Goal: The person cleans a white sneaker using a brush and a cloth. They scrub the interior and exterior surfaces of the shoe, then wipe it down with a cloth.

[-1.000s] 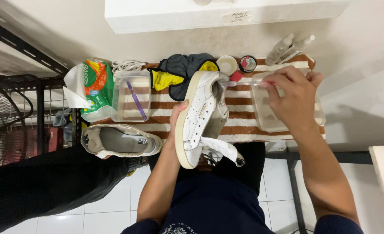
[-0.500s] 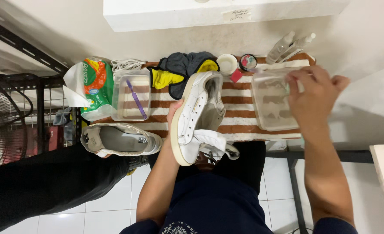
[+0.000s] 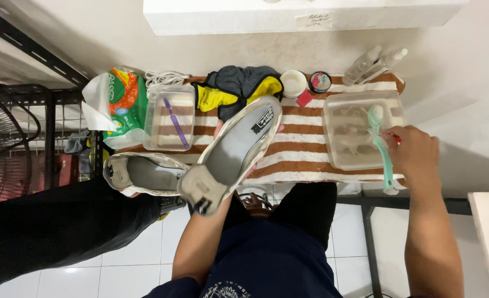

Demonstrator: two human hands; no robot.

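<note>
at the far left a black wire rack (image 3: 46, 132) is seen, and next to it a green and orange packet (image 3: 120, 102) stands at the left end of the striped towel (image 3: 305, 152) that covers the bench. beside the packet a clear tub (image 3: 170, 118) with a purple stick inside is set, and just below it a second pale shoe (image 3: 145, 174) lies at the towel's near edge, opening up. in the middle, the shoe (image 3: 233, 154) is held from beneath by the left hand (image 3: 219, 132), of which only fingertips are shown past the shoe's edges; the grip is closed around it. the shoe's long axis is slanted, heel low and toward the person, toe up and to the right, with the grey insole facing up. behind it a dark and yellow cloth (image 3: 241, 85) is bunched, with a small white cup (image 3: 294, 83) and a round tin (image 3: 320, 81) beside it. further right a clear container (image 3: 360, 132) is placed, and over it a mint-green brush (image 3: 381, 146) is held by the right hand (image 3: 415, 154), closed around the handle, bristle end pointing away. the brush therefore lies to the right of the shoe, apart from it, and the right hand is the nearer one to it. clear bottles (image 3: 374, 63) lie at the far right corner.
</note>
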